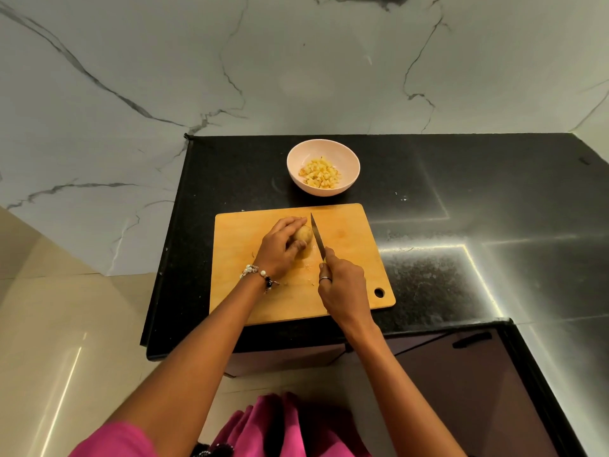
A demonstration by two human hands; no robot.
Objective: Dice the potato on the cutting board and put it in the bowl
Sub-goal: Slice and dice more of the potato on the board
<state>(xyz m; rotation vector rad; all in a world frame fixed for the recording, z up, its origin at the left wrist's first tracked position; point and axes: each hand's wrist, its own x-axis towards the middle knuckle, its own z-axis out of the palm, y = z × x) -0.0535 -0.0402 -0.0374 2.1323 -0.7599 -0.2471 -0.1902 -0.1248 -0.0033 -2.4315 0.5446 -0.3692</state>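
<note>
Nearest, the right hand [342, 285] has its grip wrapped round the handle of the knife [317, 237], blade lying just right of the potato [304, 240], while the left hand [280, 249] curls its grip over that potato on the cutting board [349, 258]. The potato looks firm, dense and rounded, likely to roll or slip once cut wet, so holding its left flank with fingertips tucked seems wise. Farther back on the counter [461, 179], the bowl [323, 151] already holds dice.

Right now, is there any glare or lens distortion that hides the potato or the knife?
Head view: bright streaks of glare lie on the black counter right of the cutting board, not on the potato or knife; wide-angle bending curves the counter edges; the left hand covers part of the potato.
</note>
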